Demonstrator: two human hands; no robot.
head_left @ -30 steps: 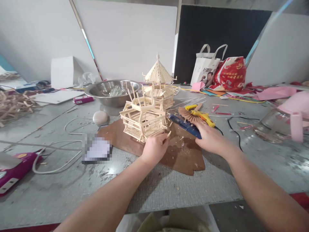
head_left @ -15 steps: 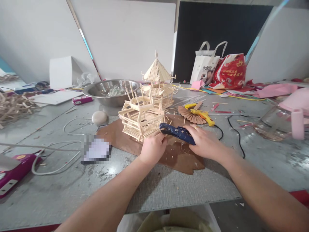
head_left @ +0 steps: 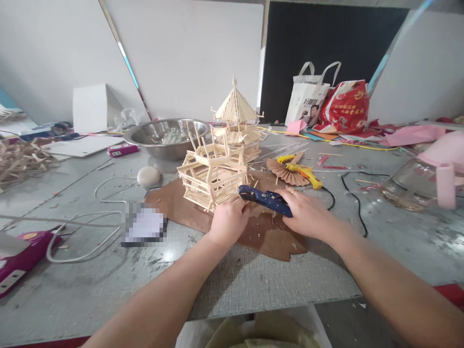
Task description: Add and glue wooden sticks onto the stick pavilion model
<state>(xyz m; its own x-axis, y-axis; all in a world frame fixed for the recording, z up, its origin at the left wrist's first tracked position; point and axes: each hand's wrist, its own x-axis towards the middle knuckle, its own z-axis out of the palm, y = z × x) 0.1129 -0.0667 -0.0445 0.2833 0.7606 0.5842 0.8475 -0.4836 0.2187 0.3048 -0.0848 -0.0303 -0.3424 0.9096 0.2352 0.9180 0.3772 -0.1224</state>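
Observation:
A stick-built frame (head_left: 210,180) stands on a brown mat (head_left: 268,238), with a stick pagoda (head_left: 236,126) with a pointed roof right behind it. My left hand (head_left: 227,221) is closed in a pinch at the frame's near right corner, apparently on a small stick that I can hardly see. My right hand (head_left: 307,213) grips a dark blue cutter (head_left: 264,199), whose tip points left and reaches the fingers of my left hand.
A yellow glue gun (head_left: 303,173) and a paper fan (head_left: 286,172) lie behind my right hand. A steel bowl (head_left: 167,138), a white lump (head_left: 148,176), cables (head_left: 90,227), a magenta tool (head_left: 18,256), a glass jug (head_left: 416,188) and bags (head_left: 344,107) surround the mat.
My right hand lifted the blue cutter off the mat and brought it left to my left hand's fingers. My left hand stayed at the frame's corner.

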